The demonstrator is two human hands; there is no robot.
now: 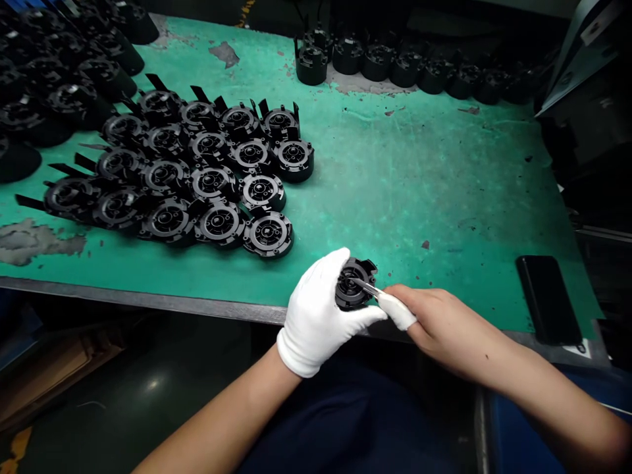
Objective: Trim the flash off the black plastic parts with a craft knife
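In a white glove, my left hand (318, 309) is wrapped round a round black plastic housing (351, 289) at the front edge of the green table. My right hand (419, 313) is bare apart from a white cover on a finger. It grips a slim metal tool (365, 285), which looks like tweezers or a blade; the exact kind is unclear. The tool's tip reaches into the middle of the housing. Left of my hands, several similar black housings (268, 234) stand close together in rows, round faces up.
More black parts (79, 105) crowd the table's far left. A row of black cups (348, 54) lines the back edge. A dark phone (549, 299) lies at the right. The green tabletop (419, 178) has worn patches, and its grey front edge (148, 299) runs before me.
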